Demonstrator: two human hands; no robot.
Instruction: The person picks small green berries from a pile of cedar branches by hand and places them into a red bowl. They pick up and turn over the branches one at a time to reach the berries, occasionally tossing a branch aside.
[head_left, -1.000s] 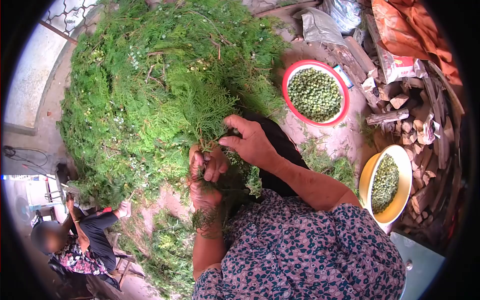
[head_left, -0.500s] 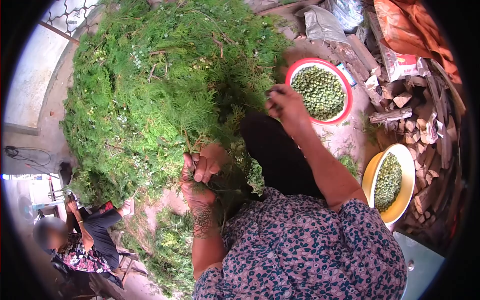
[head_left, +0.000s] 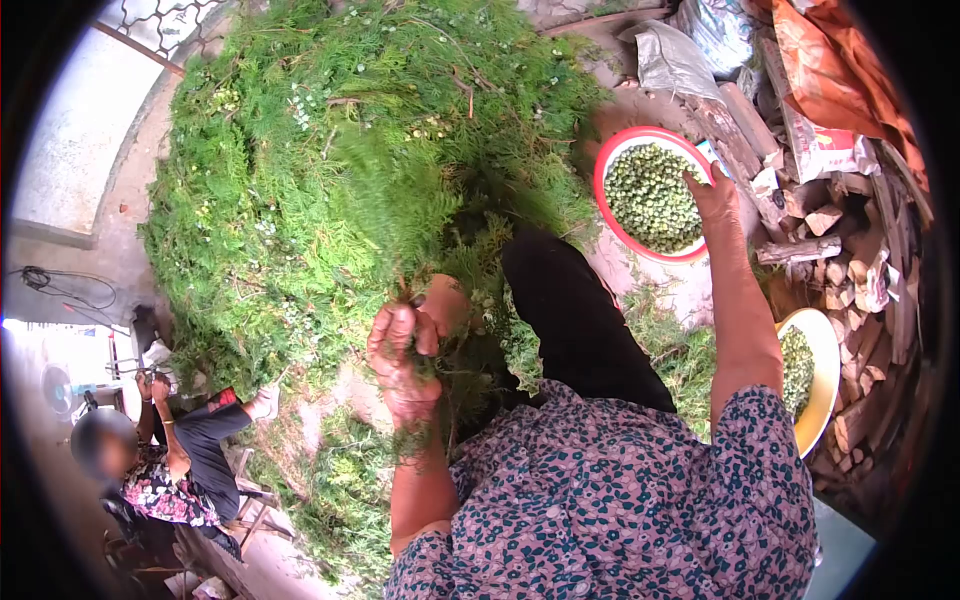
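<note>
My left hand [head_left: 405, 345] is closed on a leafy green branch [head_left: 375, 200], whose upper part is blurred. Its foliage spreads above my fingers, over a large pile of cut branches [head_left: 270, 170]. On the right, my right hand [head_left: 712, 195] is over the right rim of a red-rimmed basin [head_left: 603, 205]. Small green berries [head_left: 652, 198] fill that basin. The thumb and a finger of my right hand are apart, with nothing visible between them.
A yellow basin [head_left: 826, 375] with more berries stands at the right, near stacked firewood [head_left: 850, 230]. Grey and orange sacks lie at the upper right. Another person [head_left: 175, 460] sits on a chair at the lower left. More greenery lies beside my knee.
My right hand has moved right, from beside the pile to the red-rimmed basin, and its fingers have opened. The branch in my left hand has shifted. The whole view has moved slightly.
</note>
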